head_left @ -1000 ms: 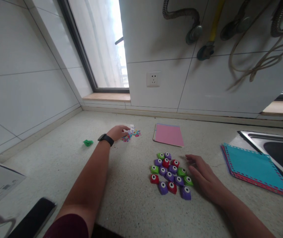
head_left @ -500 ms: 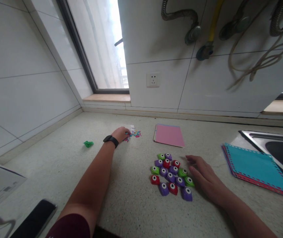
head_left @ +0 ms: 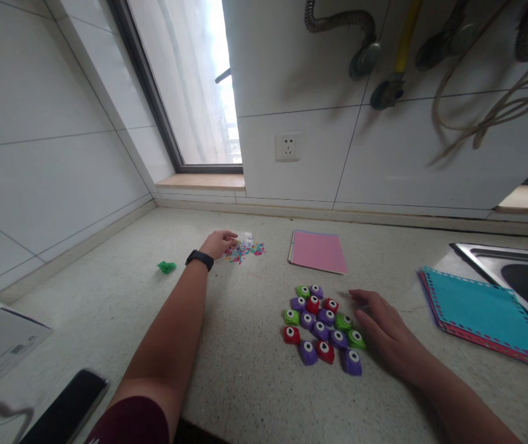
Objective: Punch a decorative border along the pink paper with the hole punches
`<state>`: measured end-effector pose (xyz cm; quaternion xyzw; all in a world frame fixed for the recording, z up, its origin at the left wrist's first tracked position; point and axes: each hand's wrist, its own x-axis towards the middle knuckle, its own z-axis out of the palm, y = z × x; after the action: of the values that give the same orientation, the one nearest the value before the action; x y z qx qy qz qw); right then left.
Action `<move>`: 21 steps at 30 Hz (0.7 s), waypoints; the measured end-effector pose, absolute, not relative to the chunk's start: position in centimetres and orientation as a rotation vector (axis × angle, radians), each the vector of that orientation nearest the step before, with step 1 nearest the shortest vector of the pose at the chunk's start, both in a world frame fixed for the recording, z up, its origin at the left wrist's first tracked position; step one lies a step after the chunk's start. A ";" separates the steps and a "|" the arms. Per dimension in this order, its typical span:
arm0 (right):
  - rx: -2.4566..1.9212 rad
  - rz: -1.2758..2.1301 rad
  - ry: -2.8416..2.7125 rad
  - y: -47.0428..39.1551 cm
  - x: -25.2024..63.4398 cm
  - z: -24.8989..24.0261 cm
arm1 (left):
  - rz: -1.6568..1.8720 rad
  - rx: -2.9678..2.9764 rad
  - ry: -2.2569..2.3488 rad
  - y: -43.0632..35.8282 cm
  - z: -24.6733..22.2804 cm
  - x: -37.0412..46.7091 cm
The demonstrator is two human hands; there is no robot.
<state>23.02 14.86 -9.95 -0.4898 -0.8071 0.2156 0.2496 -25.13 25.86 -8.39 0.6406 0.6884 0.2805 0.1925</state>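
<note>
My left hand (head_left: pixel 220 243), with a dark watch on its wrist, reaches to the left edge of a pile of small multicoloured paper confetti (head_left: pixel 245 250) on the counter. Its fingers point right, slightly bent and apart; nothing shows in them. A small clear plastic piece (head_left: pixel 246 236) lies behind the pile. My right hand (head_left: pixel 384 330) rests on the counter with its fingers loosely stretched, holding nothing. Beside it, to the left, stand several small craft punches in purple (head_left: pixel 320 330), red (head_left: pixel 325 351) and green (head_left: pixel 344 321), each with a white round top and a dark shape.
A stack of pink paper (head_left: pixel 318 251) lies behind the punches. Blue and red patterned sheets (head_left: pixel 485 311) lie at the right, beside a metal sink (head_left: pixel 480 253). A crumpled green piece (head_left: pixel 166 267) lies at the left. A black phone (head_left: pixel 67 407) and white box (head_left: pixel 5 345) are front left.
My left hand has drawn back a little to the left, so more of the confetti shows. My right hand has stayed in place beside the punches. The view has shifted slightly.
</note>
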 end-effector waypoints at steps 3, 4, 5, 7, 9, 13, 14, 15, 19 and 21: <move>-1.333 0.605 -2.204 15.0 23.1 -10.1 | 0.713 1.829 2.014 25.6 -8.0 -25.4; -1.332 0.609 -2.206 15.1 23.1 -10.2 | 0.681 1.843 2.045 25.5 -7.9 -25.6; -1.331 0.611 -2.208 15.1 23.1 -10.2 | 0.644 1.854 2.072 25.4 -7.8 -25.7; -1.326 0.608 -2.210 15.1 23.1 -10.2 | 0.559 1.865 2.111 25.3 -7.5 -26.1; -1.322 0.599 -2.210 15.1 23.1 -10.2 | 0.456 1.864 2.122 25.1 -7.4 -26.6; -1.316 0.587 -2.217 15.0 23.1 -10.2 | 0.265 1.853 2.095 24.6 -7.4 -27.3; -1.315 0.585 -2.219 15.0 23.1 -10.2 | 0.234 1.856 2.090 24.5 -7.4 -27.4; -1.316 0.582 -2.221 15.0 23.1 -10.1 | 0.209 1.863 2.089 24.5 -7.5 -27.4; -1.331 0.571 -2.217 15.0 23.0 -10.1 | 0.149 1.907 2.103 24.9 -7.6 -26.2; -1.337 0.575 -2.220 15.0 23.0 -10.0 | 0.140 1.929 2.109 25.1 -7.7 -25.2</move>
<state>23.00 15.01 -9.99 -0.4888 -0.8117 0.2104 0.2409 -25.18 25.14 -7.71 0.6674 0.7299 0.0483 0.1395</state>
